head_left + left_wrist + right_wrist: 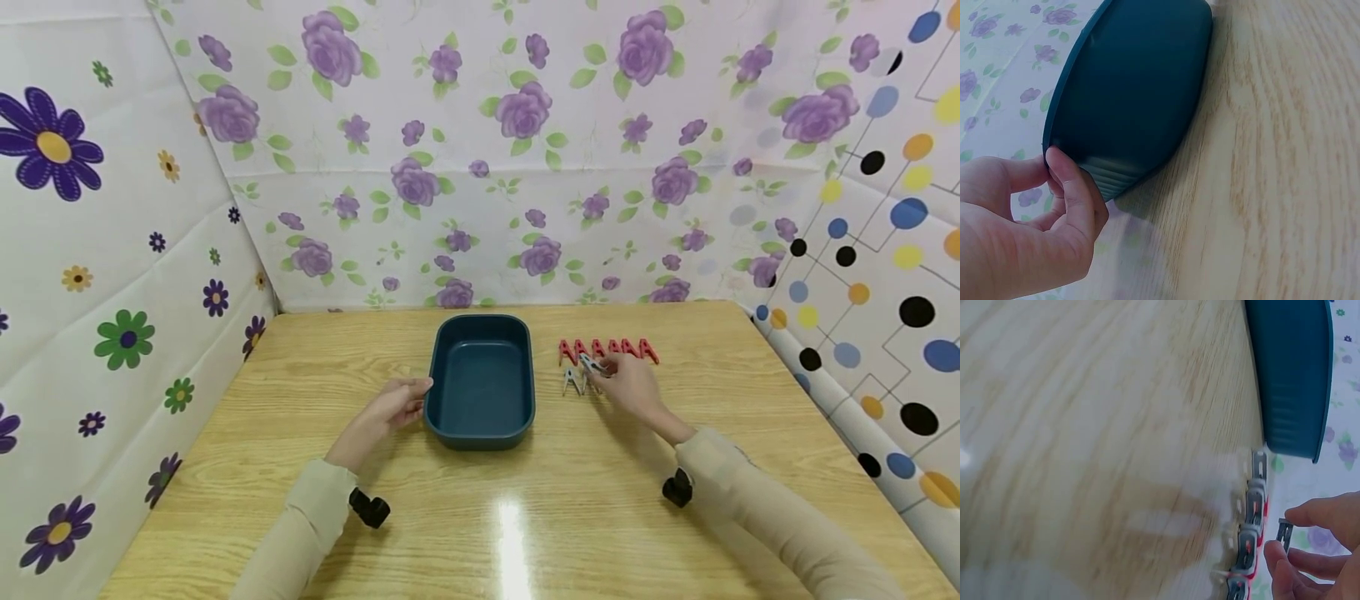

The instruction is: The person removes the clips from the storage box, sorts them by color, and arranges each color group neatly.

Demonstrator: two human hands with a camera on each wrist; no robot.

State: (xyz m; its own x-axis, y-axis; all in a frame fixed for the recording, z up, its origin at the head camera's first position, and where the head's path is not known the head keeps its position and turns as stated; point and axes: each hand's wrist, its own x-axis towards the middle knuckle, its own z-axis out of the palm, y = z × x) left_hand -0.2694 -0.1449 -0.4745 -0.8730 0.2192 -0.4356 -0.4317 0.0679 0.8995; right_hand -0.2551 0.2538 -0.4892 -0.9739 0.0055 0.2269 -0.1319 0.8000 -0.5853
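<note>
A dark teal plastic bin [480, 387] stands on the table, its inside bare. My left hand [384, 414] pinches its left rim between thumb and fingers, which the left wrist view shows up close. To the right of the bin, my right hand [633, 387] holds a small grey clip [1284, 534] between thumb and fingertips, raised above the table. Below that hand stand several more grey clips [572, 381] in a row, partly hidden by the fingers. Behind them runs a row of several red clips [597, 348], some covered by the right hand.
The wooden table [315, 358] reaches back to a flowered cloth [480, 242]. Patterned cloths also hang at the left and right sides. Small black devices [370, 507] are strapped at both wrists.
</note>
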